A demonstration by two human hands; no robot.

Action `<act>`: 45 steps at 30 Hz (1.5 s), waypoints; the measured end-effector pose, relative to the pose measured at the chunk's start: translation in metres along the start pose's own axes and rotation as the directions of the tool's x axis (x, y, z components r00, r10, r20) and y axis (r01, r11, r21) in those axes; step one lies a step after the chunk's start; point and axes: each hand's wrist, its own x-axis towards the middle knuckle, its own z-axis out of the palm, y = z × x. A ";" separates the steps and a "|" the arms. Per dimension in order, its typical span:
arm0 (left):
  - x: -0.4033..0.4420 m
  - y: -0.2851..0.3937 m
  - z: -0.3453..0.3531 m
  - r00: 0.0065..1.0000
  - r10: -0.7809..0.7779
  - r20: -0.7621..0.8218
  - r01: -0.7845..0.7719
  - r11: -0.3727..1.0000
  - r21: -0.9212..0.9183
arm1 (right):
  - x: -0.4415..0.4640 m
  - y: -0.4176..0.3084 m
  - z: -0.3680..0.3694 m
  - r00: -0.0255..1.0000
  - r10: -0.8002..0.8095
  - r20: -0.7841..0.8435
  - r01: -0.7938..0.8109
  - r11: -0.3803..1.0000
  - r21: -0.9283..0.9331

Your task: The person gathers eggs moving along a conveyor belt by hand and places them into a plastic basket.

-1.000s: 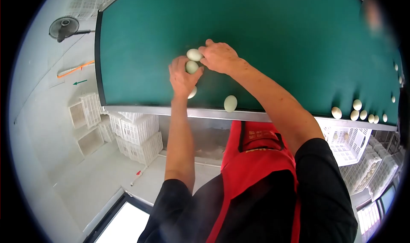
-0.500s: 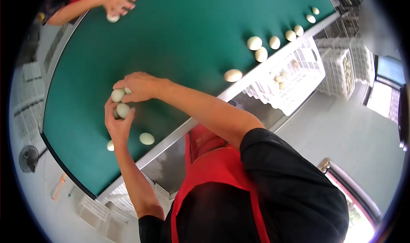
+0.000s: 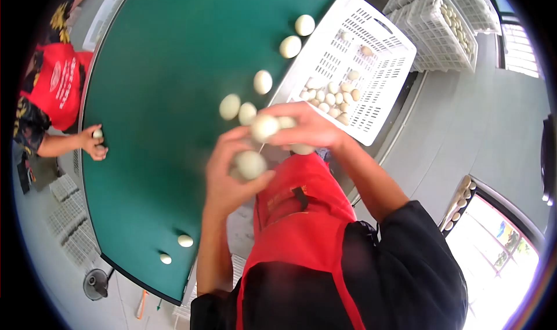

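Beside a white basket [image 3: 395, 63] holding some eggs [image 3: 331, 99], the left hand [image 3: 220, 182] curled around at least one egg; the right hand [image 3: 320, 128] gripped several. Loose eggs lay near and well apart from the basket, on a table [image 3: 156, 98].

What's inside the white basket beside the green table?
The white basket holds loose eggs, pale and brownish, mostly clustered at one end. Anything beneath them is hidden.

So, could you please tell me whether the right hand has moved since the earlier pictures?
Yes, judged against the white plastic basket, the right hand has moved toward it along the green tabletop and is now much nearer.
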 end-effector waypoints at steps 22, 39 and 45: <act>0.183 -0.230 0.287 0.792 -0.249 0.557 -0.281 0.661 0.696 | 0.022 0.276 -0.276 0.723 0.106 -0.683 -0.522 0.732 -0.439; -0.005 -0.079 0.151 0.949 -0.229 -0.218 0.266 0.951 0.159 | 0.001 0.073 -0.158 0.905 -0.425 -0.030 0.250 0.587 -0.770; -0.150 -0.088 0.028 0.473 -0.081 -0.877 0.661 0.691 0.293 | 0.062 0.057 -0.018 0.768 -0.468 0.438 0.564 0.169 -0.808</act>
